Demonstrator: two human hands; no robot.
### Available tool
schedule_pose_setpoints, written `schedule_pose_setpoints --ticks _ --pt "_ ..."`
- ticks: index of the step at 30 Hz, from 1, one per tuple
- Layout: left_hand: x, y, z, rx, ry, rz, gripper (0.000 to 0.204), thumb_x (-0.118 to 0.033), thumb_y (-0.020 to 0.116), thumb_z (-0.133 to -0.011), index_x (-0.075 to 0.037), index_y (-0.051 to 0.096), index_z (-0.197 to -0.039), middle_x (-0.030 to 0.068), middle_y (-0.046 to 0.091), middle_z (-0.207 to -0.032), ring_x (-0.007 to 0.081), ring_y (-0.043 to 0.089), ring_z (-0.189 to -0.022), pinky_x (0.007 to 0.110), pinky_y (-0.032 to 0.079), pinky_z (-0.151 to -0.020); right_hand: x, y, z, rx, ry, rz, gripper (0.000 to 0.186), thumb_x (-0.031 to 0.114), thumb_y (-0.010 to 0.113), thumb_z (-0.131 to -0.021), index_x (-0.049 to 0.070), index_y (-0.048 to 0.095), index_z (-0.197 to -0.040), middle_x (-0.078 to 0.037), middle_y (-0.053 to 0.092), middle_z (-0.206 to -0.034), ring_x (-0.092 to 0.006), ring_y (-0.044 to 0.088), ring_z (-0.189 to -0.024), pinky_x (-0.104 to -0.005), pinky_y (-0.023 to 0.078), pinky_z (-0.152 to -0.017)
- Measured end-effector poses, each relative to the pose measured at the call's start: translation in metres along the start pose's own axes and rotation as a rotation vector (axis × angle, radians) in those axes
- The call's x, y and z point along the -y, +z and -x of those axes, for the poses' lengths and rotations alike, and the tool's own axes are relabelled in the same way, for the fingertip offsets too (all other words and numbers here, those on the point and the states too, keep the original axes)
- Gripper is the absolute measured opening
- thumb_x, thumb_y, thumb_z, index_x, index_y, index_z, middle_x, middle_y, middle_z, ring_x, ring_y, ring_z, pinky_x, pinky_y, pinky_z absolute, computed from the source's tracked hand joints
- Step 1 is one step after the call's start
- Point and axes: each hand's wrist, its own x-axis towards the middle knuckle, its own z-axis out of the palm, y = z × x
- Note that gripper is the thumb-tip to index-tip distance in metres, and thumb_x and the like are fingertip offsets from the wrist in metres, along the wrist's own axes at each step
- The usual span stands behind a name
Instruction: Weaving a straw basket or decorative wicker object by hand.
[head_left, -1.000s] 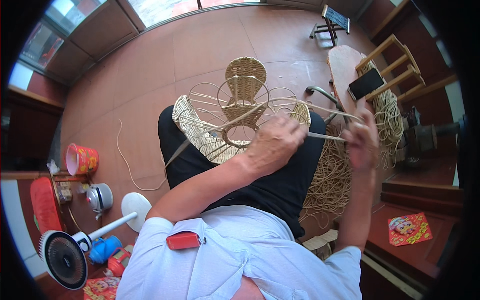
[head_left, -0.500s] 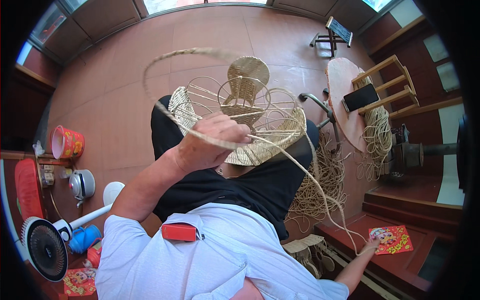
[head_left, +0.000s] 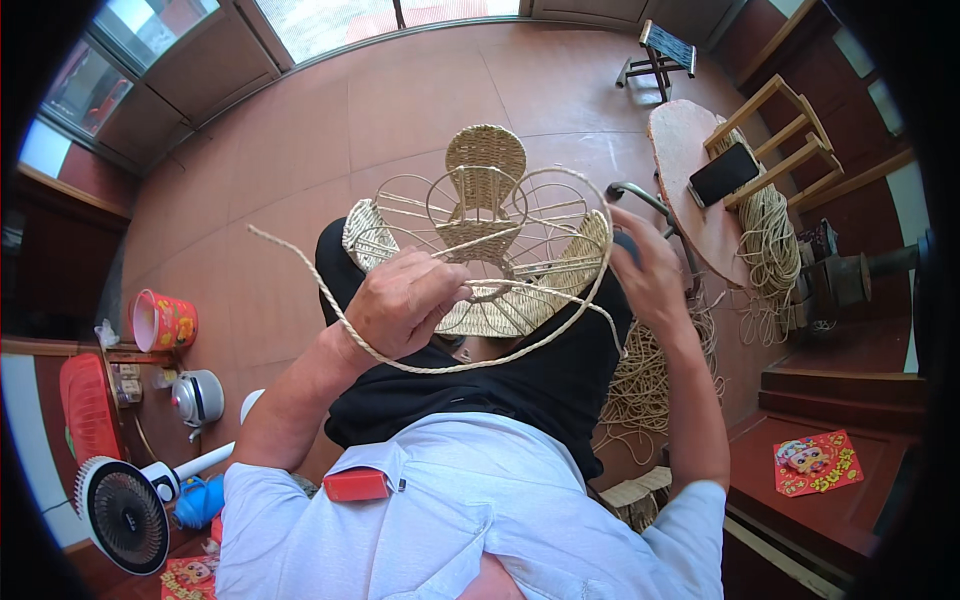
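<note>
A wire frame partly woven with pale straw cord (head_left: 475, 240) rests across my lap. Its rounded woven panel points away from me, and bare wire loops fan out around the middle. At the frame's near left, my left hand (head_left: 405, 300) is closed on a twisted straw cord (head_left: 470, 366). This cord swings in a wide loop, one loose end rising to the left and its curve passing the frame's right side. My right hand (head_left: 650, 268) is raised by the right rim, fingers stretched and thumb apart, close to the loop; contact with the cord cannot be made out.
Heaps of loose straw cord (head_left: 655, 385) lie on the floor by my right leg. Right of them stand a pinkish table (head_left: 690, 150) with a dark phone (head_left: 723, 176) and a wooden stool (head_left: 790, 130). A fan (head_left: 125, 515), kettle (head_left: 197, 398) and red bucket (head_left: 165, 320) are at left.
My right hand has come up from the far lower right to the frame's right side. The cord, stretched out to that hand before, now curls in a slack loop over the frame.
</note>
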Motion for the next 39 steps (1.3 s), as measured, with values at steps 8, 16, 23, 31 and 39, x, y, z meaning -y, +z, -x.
schedule_pose_setpoints --ticks 8,16,23,31,39 --pt "-0.004 -0.004 -0.007 -0.015 -0.028 0.003 0.007 -0.006 0.075 -0.103 -0.002 0.072 -0.108 0.0112 0.069 -0.085 0.0319 0.067 -0.074 0.042 0.053 -0.07 0.02 0.059 -0.051 0.392 -0.114 0.009 0.029 0.022 0.064 -0.111 0.003 0.072 -0.131 -0.019 0.08 -0.115 -0.0416 0.075 -0.106 -0.0495 0.053 -0.107" --pt "0.012 -0.014 -0.021 -0.148 -0.487 0.395 0.028 -0.026 0.064 -0.118 0.0 0.072 -0.111 0.0008 0.059 -0.077 0.0116 0.058 -0.068 0.032 0.048 -0.065 -0.226 -0.072 0.081 -0.681 0.794 -0.709 0.036 0.029 0.063 -0.115 0.005 0.069 -0.142 -0.004 0.068 -0.115 -0.0113 0.058 -0.083 -0.0302 0.051 -0.07" --pt "0.062 -0.011 -0.022 -0.47 -0.57 1.109 0.038 -0.034 0.055 -0.122 0.0 0.071 -0.113 -0.0082 0.037 -0.067 0.0038 0.035 -0.057 0.027 0.047 -0.067 -0.391 -0.174 0.337 -1.16 1.096 -0.513 0.026 0.015 0.064 -0.11 -0.001 0.071 -0.129 -0.01 0.07 -0.1 -0.0252 0.069 -0.084 -0.0414 0.06 -0.08" --pt "0.061 -0.005 -0.044 -0.521 -0.62 1.041 0.038 -0.033 0.054 -0.123 -0.001 0.072 -0.115 -0.0095 0.033 -0.066 0.0037 0.03 -0.057 0.028 0.047 -0.067 -0.072 -0.028 0.155 -0.599 0.329 0.269 0.025 0.006 0.069 -0.109 0.002 0.079 -0.132 -0.013 0.079 -0.132 -0.0267 0.075 -0.118 -0.0402 0.058 -0.105" --pt "0.068 -0.008 -0.058 -0.559 -0.64 1.031 0.038 -0.033 0.053 -0.123 -0.001 0.071 -0.115 -0.0094 0.034 -0.066 0.0036 0.03 -0.057 0.028 0.047 -0.066 0.077 0.087 0.019 -0.266 -0.323 0.12 0.05 -0.001 0.078 -0.096 0.005 0.073 -0.146 -0.014 0.073 -0.123 -0.0323 0.071 -0.108 -0.0431 0.059 -0.095"
